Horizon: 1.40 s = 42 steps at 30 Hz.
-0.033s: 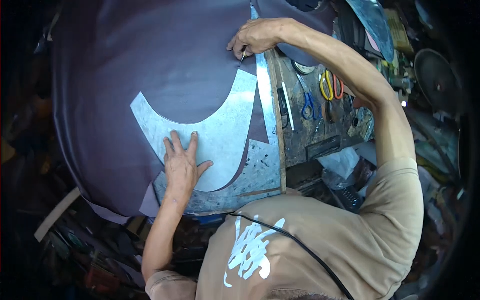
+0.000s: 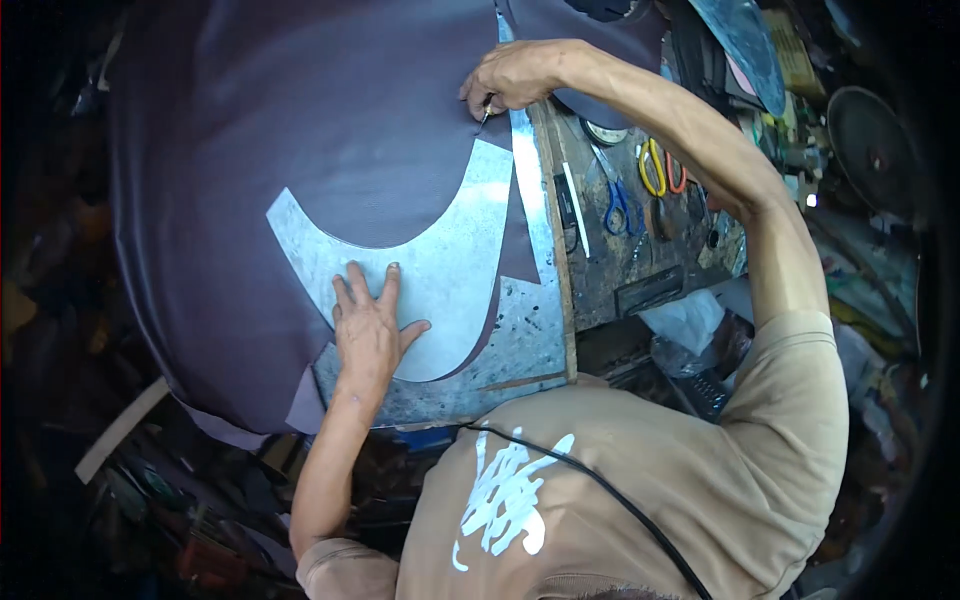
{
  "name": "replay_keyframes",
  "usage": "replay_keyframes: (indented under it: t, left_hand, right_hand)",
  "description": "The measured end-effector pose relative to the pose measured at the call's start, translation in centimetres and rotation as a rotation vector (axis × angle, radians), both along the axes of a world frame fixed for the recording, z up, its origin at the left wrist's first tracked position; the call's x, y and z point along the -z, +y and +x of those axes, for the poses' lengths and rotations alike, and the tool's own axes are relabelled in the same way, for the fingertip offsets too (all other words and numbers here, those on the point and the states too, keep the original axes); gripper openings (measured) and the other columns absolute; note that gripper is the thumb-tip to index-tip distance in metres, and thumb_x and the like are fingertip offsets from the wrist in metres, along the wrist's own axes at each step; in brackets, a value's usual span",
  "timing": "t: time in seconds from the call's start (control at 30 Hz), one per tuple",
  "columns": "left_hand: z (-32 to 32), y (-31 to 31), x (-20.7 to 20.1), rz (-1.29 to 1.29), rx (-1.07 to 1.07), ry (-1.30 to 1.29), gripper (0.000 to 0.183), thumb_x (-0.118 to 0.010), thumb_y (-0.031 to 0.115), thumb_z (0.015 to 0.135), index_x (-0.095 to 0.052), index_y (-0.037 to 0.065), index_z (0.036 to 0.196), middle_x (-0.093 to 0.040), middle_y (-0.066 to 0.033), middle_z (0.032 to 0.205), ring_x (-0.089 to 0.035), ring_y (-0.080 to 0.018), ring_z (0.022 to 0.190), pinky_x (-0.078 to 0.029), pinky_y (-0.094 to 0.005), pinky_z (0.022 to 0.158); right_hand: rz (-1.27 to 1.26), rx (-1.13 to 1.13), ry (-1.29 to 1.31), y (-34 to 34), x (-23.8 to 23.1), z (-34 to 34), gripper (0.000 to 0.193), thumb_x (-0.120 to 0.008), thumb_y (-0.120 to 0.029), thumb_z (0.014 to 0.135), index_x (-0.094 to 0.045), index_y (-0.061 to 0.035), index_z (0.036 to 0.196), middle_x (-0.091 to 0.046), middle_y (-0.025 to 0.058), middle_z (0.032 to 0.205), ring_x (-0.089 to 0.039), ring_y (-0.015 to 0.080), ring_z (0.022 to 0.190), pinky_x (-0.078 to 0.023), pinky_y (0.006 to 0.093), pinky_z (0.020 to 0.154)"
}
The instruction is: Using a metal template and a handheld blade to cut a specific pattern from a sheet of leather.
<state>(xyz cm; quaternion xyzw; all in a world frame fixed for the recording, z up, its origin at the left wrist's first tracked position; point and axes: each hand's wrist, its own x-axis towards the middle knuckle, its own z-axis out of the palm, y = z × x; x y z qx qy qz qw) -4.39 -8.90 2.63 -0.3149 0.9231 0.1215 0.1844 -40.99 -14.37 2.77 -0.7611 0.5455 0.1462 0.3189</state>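
A large dark maroon sheet that looks like leather (image 2: pixel 280 110) spreads over the worktable. On it lies a pale grey, curved template (image 2: pixel 430 280) with a deep concave upper edge. My left hand (image 2: pixel 366 325) rests flat on the template's lower left part, fingers spread. Beyond the template's upper right tip, my right hand (image 2: pixel 505 80) is closed around a slim pointed tool (image 2: pixel 486 115). Its point is down at the sheet, close to that tip. Whether it is a knife or a marking tool is too small to tell.
Right of the sheet, a wooden bench holds blue-handled scissors (image 2: pixel 618 212), yellow-handled cutters (image 2: pixel 652 168), a white strip (image 2: pixel 576 212) and a round tape roll (image 2: pixel 604 133). A spotted grey board (image 2: pixel 530 330) shows under the sheet's near edge. A black cable (image 2: pixel 590 475) crosses my shirt.
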Motion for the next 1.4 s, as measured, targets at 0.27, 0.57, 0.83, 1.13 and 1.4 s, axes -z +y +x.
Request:
replay_keyframes:
  t: [0.27,0.57,0.83,1.13,1.4]
  left_hand:
    - [-5.9,-0.2,0.6,-0.047,0.247,0.228,0.056,-0.083,0.028,0.064,-0.062,0.001,0.108,-0.056,-0.0139,0.115,-0.054,-0.0306,0.102,-0.043,-0.0408,0.083]
    - [-13.7,-2.5,1.5,-0.082,0.491,0.093,0.071,-0.084,0.034,0.064,-0.059,0.004,0.124,-0.049,-0.0125,0.138,-0.045,-0.0338,0.128,-0.04,-0.0426,0.099]
    - [-14.5,-2.5,1.7,-0.042,0.486,-0.025,0.085,-0.084,0.039,0.065,-0.05,0.008,0.136,-0.045,-0.0109,0.143,-0.04,-0.0343,0.133,-0.038,-0.0452,0.103]
    - [-15.1,-2.5,1.4,-0.041,0.485,-0.088,0.084,-0.083,0.041,0.067,-0.049,0.011,0.138,-0.044,-0.0104,0.144,-0.04,-0.0359,0.133,-0.039,-0.0448,0.103]
    - [-14.9,-2.6,1.6,-0.04,0.49,-0.041,0.083,-0.083,0.04,0.066,-0.05,0.011,0.137,-0.044,-0.0094,0.144,-0.043,-0.0348,0.13,-0.039,-0.0438,0.102]
  right_hand:
    - [-0.559,0.727,-0.324,12.0,3.4,4.0,0.03,-0.059,-0.019,0.092,-0.066,0.0006,0.114,-0.067,0.022,0.106,-0.065,0.0349,0.099,-0.051,0.0423,0.088]
    - [-0.571,0.832,-0.321,12.1,5.1,6.4,0.028,-0.056,-0.016,0.092,-0.067,-0.0004,0.112,-0.067,0.0201,0.108,-0.065,0.0363,0.098,-0.05,0.0435,0.089]
    - [-0.612,0.761,-0.288,12.1,6.0,5.9,0.027,-0.055,-0.015,0.091,-0.068,-0.0008,0.11,-0.067,0.0184,0.107,-0.065,0.0364,0.094,-0.052,0.0436,0.086]
    - [-0.506,0.775,-0.195,11.7,4.6,6.2,0.029,-0.055,-0.014,0.09,-0.067,-0.0016,0.113,-0.064,0.0213,0.1,-0.065,0.0391,0.091,-0.053,0.046,0.082]
    - [-0.481,0.824,-0.167,15.6,4.0,5.3,0.026,-0.055,-0.014,0.091,-0.067,-0.0014,0.111,-0.064,0.0211,0.101,-0.063,0.0392,0.092,-0.05,0.0457,0.084]
